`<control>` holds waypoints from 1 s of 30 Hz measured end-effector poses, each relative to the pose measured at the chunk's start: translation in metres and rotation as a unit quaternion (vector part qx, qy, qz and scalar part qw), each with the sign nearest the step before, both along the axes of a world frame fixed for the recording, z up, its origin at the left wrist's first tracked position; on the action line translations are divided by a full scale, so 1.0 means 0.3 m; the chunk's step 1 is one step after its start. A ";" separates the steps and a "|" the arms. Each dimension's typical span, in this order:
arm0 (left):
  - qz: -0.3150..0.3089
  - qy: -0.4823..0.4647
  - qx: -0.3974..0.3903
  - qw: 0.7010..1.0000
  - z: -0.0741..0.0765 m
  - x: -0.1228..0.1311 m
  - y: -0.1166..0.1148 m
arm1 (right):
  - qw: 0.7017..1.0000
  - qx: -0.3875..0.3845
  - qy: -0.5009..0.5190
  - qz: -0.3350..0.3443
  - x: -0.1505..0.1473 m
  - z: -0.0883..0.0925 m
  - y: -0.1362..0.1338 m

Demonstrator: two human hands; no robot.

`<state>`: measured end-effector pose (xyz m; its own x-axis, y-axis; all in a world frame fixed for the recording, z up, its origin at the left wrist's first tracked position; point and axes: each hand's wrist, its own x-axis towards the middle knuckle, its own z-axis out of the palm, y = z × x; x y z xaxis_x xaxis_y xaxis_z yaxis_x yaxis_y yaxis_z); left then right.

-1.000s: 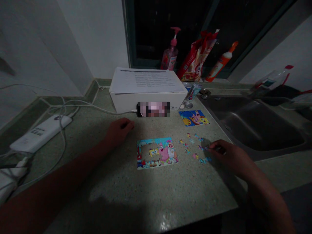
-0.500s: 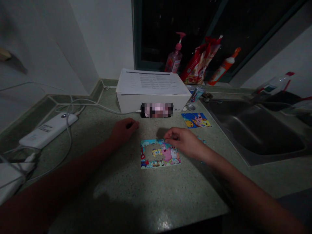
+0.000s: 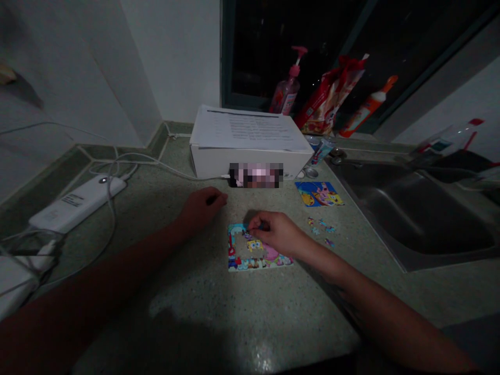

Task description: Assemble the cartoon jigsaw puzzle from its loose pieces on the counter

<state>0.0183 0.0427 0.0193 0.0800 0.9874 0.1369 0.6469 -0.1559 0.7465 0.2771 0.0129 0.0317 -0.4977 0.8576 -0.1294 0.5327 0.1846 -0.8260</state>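
A partly assembled cartoon jigsaw puzzle (image 3: 260, 264) lies flat on the counter, with a gap in its left middle and a yellow-faced section inside. My right hand (image 3: 279, 232) reaches over its upper part, thumb and fingertips pinched on a small puzzle piece (image 3: 247, 235) at the gap's top edge. Part of the puzzle is hidden under this hand. Several loose puzzle pieces (image 3: 330, 229) are scattered right of my right wrist. My left hand (image 3: 203, 204) rests on the counter up and left of the puzzle, fingers curled in, with nothing visible in them.
Behind stands a white box (image 3: 250, 156) with printed sheets on top and a phone (image 3: 255, 176) leaning against it. A cartoon picture card (image 3: 320, 194) lies near the sink (image 3: 425, 208). At left are a white power bank (image 3: 78, 203) and looping cables.
My right hand has moved left across the puzzle's top, bringing the piece to the gap. Loose pieces at right have come into view. My left hand stays nearly in place.
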 end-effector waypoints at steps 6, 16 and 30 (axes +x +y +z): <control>0.001 0.004 0.000 1.000 0.002 0.000 0.002 | 0.999 0.028 -0.017 0.010 0.002 -0.006 -0.006; 0.007 0.008 0.002 1.000 0.002 0.001 -0.002 | 0.997 0.056 -0.045 0.009 0.011 -0.001 -0.017; -0.001 -0.008 -0.012 1.000 0.001 0.000 -0.001 | 0.996 0.059 -0.058 0.033 0.003 0.026 -0.014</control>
<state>0.0183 0.0423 0.0198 0.0805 0.9902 0.1137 0.6338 -0.1389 0.7609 0.2781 0.0087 0.0395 -0.5410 0.8362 -0.0896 0.6071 0.3146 -0.7297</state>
